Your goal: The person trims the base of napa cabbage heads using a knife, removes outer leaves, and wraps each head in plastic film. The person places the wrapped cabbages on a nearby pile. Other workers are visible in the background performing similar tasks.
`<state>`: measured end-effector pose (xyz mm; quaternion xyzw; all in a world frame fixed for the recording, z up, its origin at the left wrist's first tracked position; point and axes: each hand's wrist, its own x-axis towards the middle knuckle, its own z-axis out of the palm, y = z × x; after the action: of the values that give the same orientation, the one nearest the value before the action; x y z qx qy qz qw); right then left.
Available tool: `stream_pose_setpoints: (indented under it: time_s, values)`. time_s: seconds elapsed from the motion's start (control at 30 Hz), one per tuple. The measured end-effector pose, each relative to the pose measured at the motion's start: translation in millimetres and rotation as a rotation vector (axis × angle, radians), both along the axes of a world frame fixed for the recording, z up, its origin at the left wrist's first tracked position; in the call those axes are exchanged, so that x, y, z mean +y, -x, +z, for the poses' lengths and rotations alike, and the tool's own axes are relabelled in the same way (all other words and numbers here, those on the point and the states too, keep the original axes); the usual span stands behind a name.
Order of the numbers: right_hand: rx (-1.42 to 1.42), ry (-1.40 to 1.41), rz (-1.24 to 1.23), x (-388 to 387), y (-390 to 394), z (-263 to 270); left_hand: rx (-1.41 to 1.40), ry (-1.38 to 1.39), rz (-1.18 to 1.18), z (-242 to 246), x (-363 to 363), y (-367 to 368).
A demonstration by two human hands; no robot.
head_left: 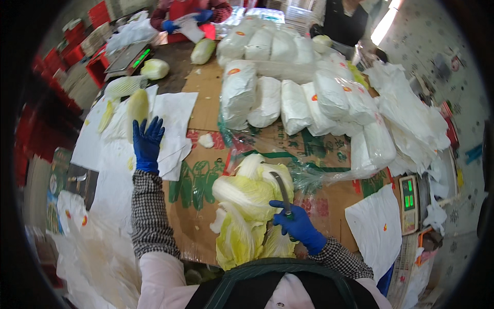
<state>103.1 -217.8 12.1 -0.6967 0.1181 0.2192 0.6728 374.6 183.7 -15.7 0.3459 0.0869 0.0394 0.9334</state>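
Note:
My left hand (148,143), in a blue glove, reaches forward with its fingers apart. It overlaps the lower end of a pale, elongated napa cabbage (137,104); I cannot tell whether they touch. White paper sheets (170,127) lie beneath that cabbage. In my gloved right hand (303,228) is a knife with a curved, narrow blade (282,189), pointing away from me. Under the blade lies a pile of loose yellow-green cabbage leaves (243,193) on flattened printed cardboard (193,228). A netted cabbage (125,87) rests just beyond the elongated one.
Paper-wrapped bundles (266,100) stand in clear plastic film across the back. Scales with lit displays stand at left (129,58) and right (409,204). Two more cabbages (155,69) (203,51) lie farther back. Two people (189,19) (343,23) stand across the table.

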Motion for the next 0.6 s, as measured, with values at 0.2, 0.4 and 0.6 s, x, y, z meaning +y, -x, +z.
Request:
stream_pose_setpoints:
  time_s: [0.2,0.4,0.6]
  values:
    - [-0.065,-0.073,-0.202,-37.8,-17.0,-12.7,-0.382,-0.979,-0.404,17.8,-156.0,14.6]
    - [-0.032,-0.06,-0.248,-37.2,-34.2,-20.9,-0.488,-2.044,0.255,40.1,-263.9,-45.7]
    - [-0.086,-0.053,-0.223,-40.5,-36.0,-27.0,-0.424,-1.933,0.226,48.0,-234.7,-79.3]
